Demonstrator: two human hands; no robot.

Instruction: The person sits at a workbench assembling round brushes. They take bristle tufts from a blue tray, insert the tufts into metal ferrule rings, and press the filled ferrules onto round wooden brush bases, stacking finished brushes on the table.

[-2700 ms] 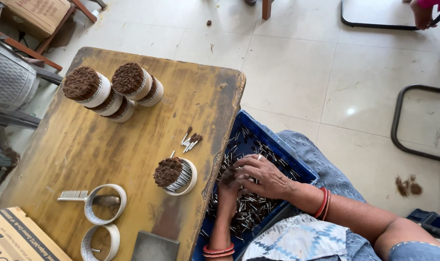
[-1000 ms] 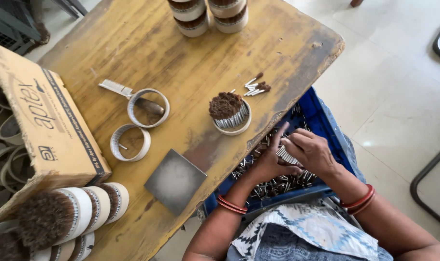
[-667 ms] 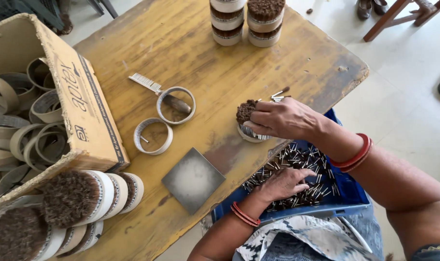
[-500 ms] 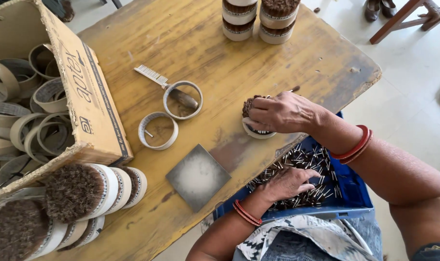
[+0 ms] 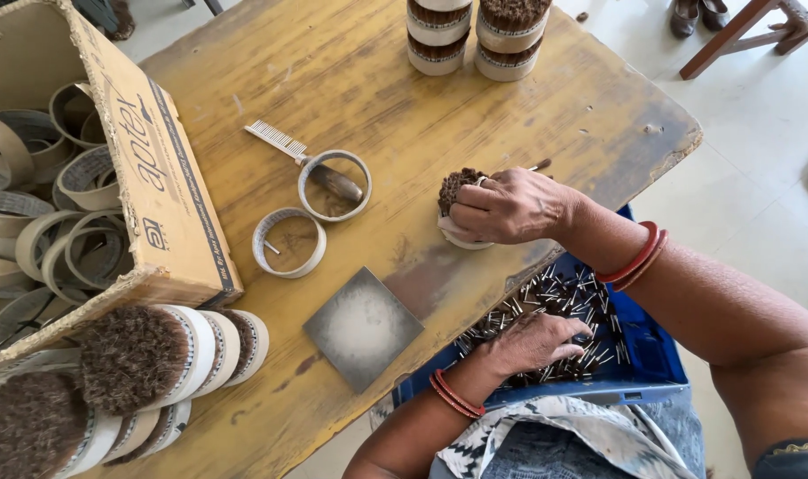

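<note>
My right hand (image 5: 508, 207) is closed over a round bundle of brown bristles in a white ring (image 5: 455, 186), which stands on the worn yellow wooden table (image 5: 359, 80). My left hand (image 5: 535, 341) is down in a blue plastic crate (image 5: 661, 355) on my lap. Its fingers curl over a heap of small dark bristle tufts with pale tips (image 5: 563, 293). Red bangles circle both wrists.
Two empty rings (image 5: 288, 242) lie mid-table, one around a comb-like tool (image 5: 275, 139). A square grey metal plate (image 5: 364, 326) sits near the front edge. A cardboard box (image 5: 155, 168) of empty rings stands left, filled brush rings (image 5: 137, 355) below it, and stacked ones (image 5: 470, 31) at the far edge.
My right hand left the crate and came up onto the bristle ring on the table. My left hand stayed in the crate. The view swung left.
</note>
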